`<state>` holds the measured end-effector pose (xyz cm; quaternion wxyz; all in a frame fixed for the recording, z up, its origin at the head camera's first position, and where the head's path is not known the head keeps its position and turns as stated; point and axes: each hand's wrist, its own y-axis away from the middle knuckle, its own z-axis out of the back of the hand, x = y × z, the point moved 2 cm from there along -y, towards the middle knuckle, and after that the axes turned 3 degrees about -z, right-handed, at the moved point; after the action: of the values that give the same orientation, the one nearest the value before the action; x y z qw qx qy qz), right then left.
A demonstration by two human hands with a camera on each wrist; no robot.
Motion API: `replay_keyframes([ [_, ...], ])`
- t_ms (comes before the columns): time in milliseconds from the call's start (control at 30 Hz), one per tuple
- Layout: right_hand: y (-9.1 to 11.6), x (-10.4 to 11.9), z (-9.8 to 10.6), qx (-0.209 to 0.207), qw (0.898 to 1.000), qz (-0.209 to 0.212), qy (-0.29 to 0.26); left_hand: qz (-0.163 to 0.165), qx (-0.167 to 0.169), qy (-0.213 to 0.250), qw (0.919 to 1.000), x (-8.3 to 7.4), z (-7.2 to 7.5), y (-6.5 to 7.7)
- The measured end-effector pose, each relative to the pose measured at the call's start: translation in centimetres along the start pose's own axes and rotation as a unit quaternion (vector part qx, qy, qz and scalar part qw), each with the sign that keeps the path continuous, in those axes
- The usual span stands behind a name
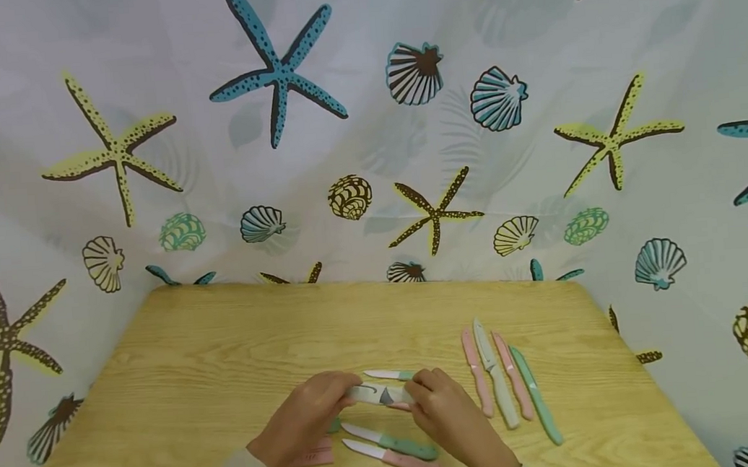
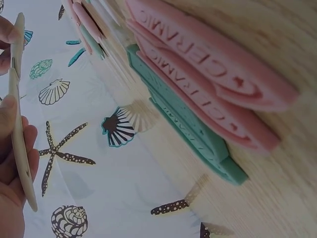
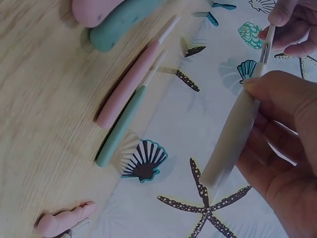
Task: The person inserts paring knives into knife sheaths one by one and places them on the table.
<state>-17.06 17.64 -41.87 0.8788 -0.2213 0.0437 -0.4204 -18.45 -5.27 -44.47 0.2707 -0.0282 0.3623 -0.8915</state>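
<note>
Four loose knives, four CERAMIC bits, and both hands on one cream piece

So the cream piece [image 1: 380,394] was up between the hands, above the surface [image 1: 225,345]. The left hand [image 1: 311,415] pinched one end, thumb against fingers; the right hand [image 1: 450,410] had thumb and fingers closed around the handle.

My count on the surface: two pink-handled knives [image 3: 130,87] and two green-handled knives [image 3: 121,126] with white blades, lying beneath the hands. Over to the right was a row of four, side by side: two pink pieces [image 1: 478,374], one pale knife [image 1: 498,384], one green piece [image 1: 537,396].

Head cam only gave me a bit of pink and green by the left hand, but left wrist showed two pink covers [image 2: 208,54] and two green covers [image 2: 183,111], lettering readable on the pinks. Right wrist got the far pink knife properly; from above the held piece mostly hid it. Only the head view showed the dark hook mark and grey triangle on that piece.
</note>
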Motion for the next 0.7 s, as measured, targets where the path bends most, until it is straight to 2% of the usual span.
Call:
replay_keyframes([
  [200,0.5,0.1,-0.7,0.015,1.0,-0.007,-0.02,0.05,0.054,0.014,0.9972,0.3,-0.2,0.4],
  [367,1.4,-0.9,-0.1,0.006,0.999,-0.034,-0.023,0.116,0.058,0.001,0.9916,1.4,0.0,1.0],
  [467,2.3,-2.6,0.8,-0.003,0.996,-0.084,-0.008,0.183,0.065,-0.011,0.9808,2.6,0.3,1.8],
  [533,2.9,-4.1,1.3,-0.001,0.992,-0.128,0.001,0.218,0.086,-0.021,0.9718,3.3,0.5,2.4],
  [633,4.2,-6.6,2.2,0.012,0.98,-0.2,0.002,0.255,0.132,-0.016,0.9578,4.1,0.6,3.5],
  [700,5.2,-8.4,2.7,0.034,0.967,-0.252,-0.004,0.27,0.162,-0.01,0.949,4.3,0.6,4.1],
])
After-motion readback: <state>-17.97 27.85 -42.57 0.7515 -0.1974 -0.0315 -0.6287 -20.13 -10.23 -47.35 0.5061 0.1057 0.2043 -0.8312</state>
